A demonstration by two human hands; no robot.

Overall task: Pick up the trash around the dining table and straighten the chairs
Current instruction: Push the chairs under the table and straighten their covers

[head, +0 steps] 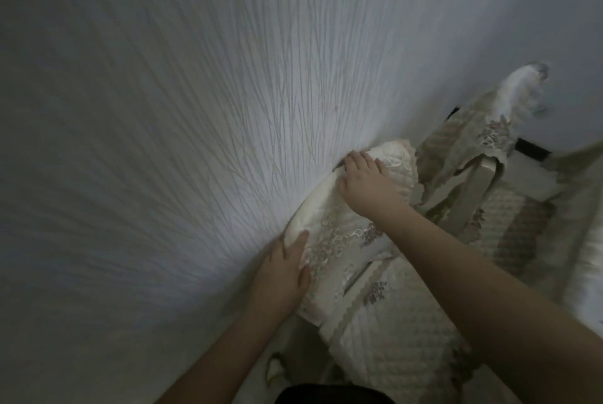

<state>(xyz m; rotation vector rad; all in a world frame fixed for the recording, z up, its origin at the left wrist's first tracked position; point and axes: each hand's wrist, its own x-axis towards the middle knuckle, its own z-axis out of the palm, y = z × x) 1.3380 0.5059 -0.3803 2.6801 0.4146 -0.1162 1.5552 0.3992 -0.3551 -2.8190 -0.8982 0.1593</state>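
Observation:
A cream chair with an embroidered lace cover stands against a textured white wall [195, 109]. Its backrest top [326, 207] touches the wall. My left hand [284, 273] grips the near end of the backrest top. My right hand [365, 181] grips the far end, fingers curled over the edge by the wall. The chair's quilted seat cushion [398, 332] lies below my arms. A second covered chair [473, 155] stands just beyond, also by the wall. The dining table's edge [587, 240] shows at the far right.
The wall fills the whole left and upper view. A blurred white shape [522, 83] sits beyond the second chair. A slippered foot [277, 371] stands on the pale floor at the bottom, next to the chair.

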